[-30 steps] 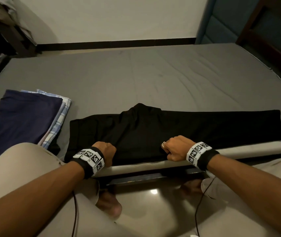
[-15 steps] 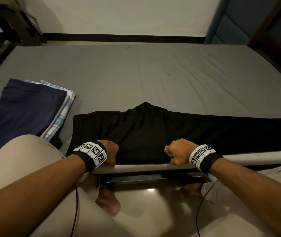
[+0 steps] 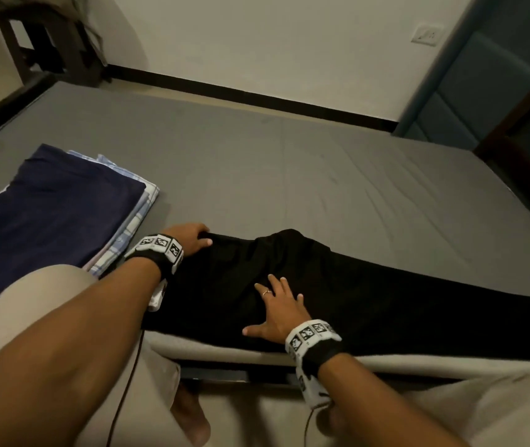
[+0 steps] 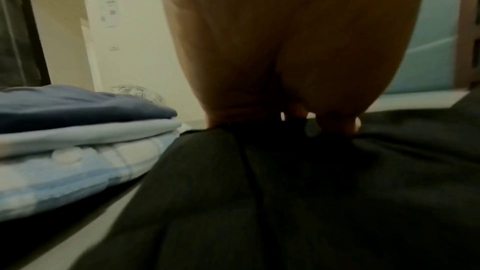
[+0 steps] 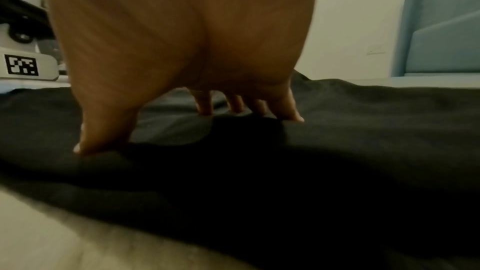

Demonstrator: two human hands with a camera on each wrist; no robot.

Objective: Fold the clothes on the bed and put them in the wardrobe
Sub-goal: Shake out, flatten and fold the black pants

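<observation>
Black trousers [image 3: 386, 304] lie stretched along the near edge of the grey bed [image 3: 289, 175], waist end to the left. My left hand [image 3: 197, 235] is at the far left corner of the waist and pinches the cloth edge between thumb and fingers; the left wrist view shows the fingertips [image 4: 335, 126] dug into the bunched black trousers [image 4: 285, 202]. My right hand [image 3: 276, 301] lies flat with spread fingers on the middle of the trousers. In the right wrist view its fingertips [image 5: 288, 114] press on the black trousers [image 5: 337, 151].
A stack of folded clothes [image 3: 51, 214] sits at the bed's left, navy on top of light blue and checked pieces, close to my left hand. My knees in beige [image 3: 31, 317] are against the bed's near edge. A blue padded headboard [image 3: 483, 91] stands at right, dark furniture [image 3: 47, 37] at back left.
Both hands let go of the trousers' near edge. The left moved away to the far waist corner; the right opened and slid onto the middle of the cloth.
</observation>
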